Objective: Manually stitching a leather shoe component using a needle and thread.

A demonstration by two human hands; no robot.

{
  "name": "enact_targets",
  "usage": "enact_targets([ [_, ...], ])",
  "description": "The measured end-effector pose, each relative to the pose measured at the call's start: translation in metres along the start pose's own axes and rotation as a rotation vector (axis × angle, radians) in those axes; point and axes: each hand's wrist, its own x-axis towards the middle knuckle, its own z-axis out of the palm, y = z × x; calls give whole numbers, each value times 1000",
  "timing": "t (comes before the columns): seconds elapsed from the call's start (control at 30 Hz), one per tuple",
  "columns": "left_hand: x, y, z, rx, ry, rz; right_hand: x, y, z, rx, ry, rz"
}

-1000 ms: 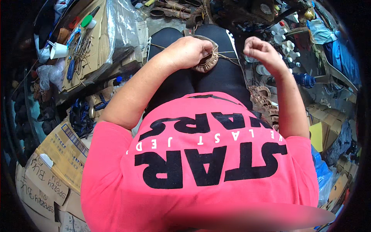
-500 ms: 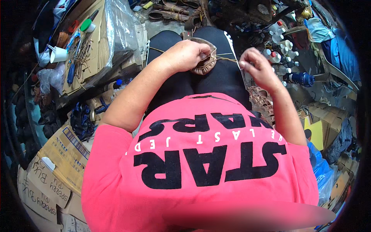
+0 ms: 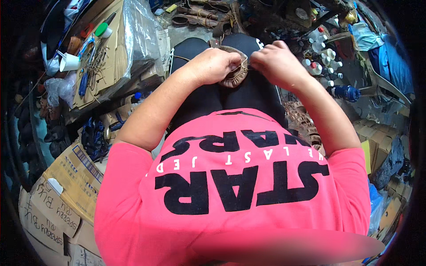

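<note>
A brown leather shoe upper (image 3: 234, 81) with a gathered, stitched toe rests across my dark-trousered thighs. My left hand (image 3: 216, 65) is closed on its left edge, thumb and fingers pinching the leather near the opening. Just to the right of the toe is my right hand (image 3: 276, 63), its fingers curled together and slightly blurred. A short, thin piece of thread (image 3: 251, 69) shows between the toe's edge and those fingers. Whether the right fingers also hold a needle is hidden.
To the left, cardboard sheets (image 3: 106, 57) carry a white cup (image 3: 69, 62) and a green-lidded container (image 3: 103, 30). Several bottles (image 3: 327, 54) stand at the right, near a dark blue bottle (image 3: 346, 93). Brown shoes (image 3: 195, 20) lie ahead; cardboard boxes (image 3: 66, 177) sit at the lower left.
My right hand has moved left, from well out to the side to close beside the toe, and its fingers have curled tighter. The long visible thread has shortened. My left hand keeps its hold.
</note>
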Motion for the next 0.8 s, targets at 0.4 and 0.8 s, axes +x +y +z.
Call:
enact_targets([
  [0.4, -122, -70, -67, -104, 305, -336, -79, 71, 27, 493, -29, 516],
  [0.8, -61, 30, -64, -1536, 42, 425, -5, 13, -11, 2373, 253, -62],
])
